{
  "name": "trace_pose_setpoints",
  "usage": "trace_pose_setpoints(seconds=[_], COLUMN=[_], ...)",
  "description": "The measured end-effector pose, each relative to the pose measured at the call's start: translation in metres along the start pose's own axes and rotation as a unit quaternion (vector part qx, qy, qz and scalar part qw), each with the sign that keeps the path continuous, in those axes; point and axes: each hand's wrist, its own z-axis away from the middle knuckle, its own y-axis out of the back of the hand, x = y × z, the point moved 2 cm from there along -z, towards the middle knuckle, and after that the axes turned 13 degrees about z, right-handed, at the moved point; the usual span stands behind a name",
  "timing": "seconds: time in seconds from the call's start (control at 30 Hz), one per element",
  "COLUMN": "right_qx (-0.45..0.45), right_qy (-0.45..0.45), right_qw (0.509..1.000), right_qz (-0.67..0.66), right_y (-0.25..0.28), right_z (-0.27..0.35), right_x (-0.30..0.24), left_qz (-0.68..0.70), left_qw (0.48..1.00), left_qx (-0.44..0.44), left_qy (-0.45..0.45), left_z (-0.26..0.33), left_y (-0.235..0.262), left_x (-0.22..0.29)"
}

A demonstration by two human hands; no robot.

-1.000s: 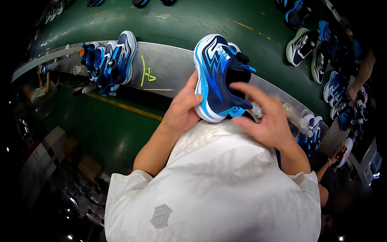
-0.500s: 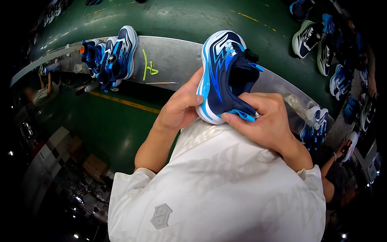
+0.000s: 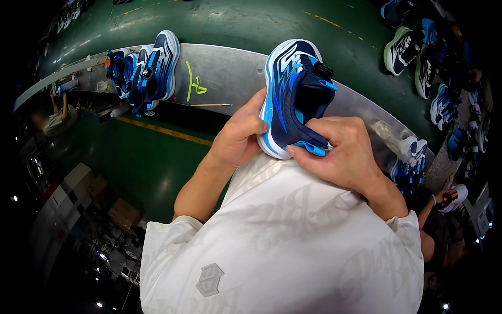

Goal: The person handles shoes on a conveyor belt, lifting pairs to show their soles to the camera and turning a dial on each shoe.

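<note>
A navy and blue sneaker (image 3: 285, 99) with a white sole is held up in front of my shirt, toe pointing away from me. My left hand (image 3: 240, 131) grips it along the sole on its left side, thumb against the heel area. At the heel, my right hand (image 3: 342, 149) is closed on the collar, with its thumb by the light-blue pull tab (image 3: 312, 148) and its fingers reaching toward the opening. A black dial (image 3: 322, 69) sits near the tongue. What lies under the right fingers is hidden.
Behind the shoe runs a narrow metal bench (image 3: 219, 73). Several similar sneakers (image 3: 162, 68) stand on its left part, near a yellow-green strip (image 3: 190, 83) and a thin stick (image 3: 210, 105). A clear bottle (image 3: 384, 131) lies at right. Co-workers sit at both sides.
The shoe and both hands stay nearly in place, with the grip unchanged. The view has shifted slightly. At right, a co-worker's shoe has turned.
</note>
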Motion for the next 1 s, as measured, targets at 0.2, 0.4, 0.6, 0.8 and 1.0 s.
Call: trace_pose_setpoints(seconds=[0.2, 0.4, 0.6, 0.8, 1.0], right_qx=[0.002, 0.028, -0.018, -0.038, -0.026], right_qy=[0.008, -0.004, -0.165, -0.131, -0.131], right_qw=[1.0, 1.0, 0.971, 0.986, 0.986], right_qz=[0.005, -0.011, -0.171, -0.101, -0.097], right_y=[-0.001, 0.001, 0.009, 0.013, 0.008], right_z=[-0.003, -0.003, 0.005, -0.007, -0.009], right_x=[0.001, 0.006, 0.033, 0.032, 0.03], left_qz=[-0.024, -0.027, -0.336, -0.8, -0.823], left_qw=[1.0, 0.999, 0.917, 0.467, 0.438], left_qx=[0.006, -0.018, 0.174, 0.315, 0.26], left_qy=[-0.014, -0.022, -0.127, -0.204, -0.251], left_z=[-0.002, -0.004, 0.006, 0.021, -0.004], left_y=[-0.001, 0.001, 0.103, 0.239, 0.269], left_x=[-0.001, -0.001, -0.005, 0.023, 0.06])
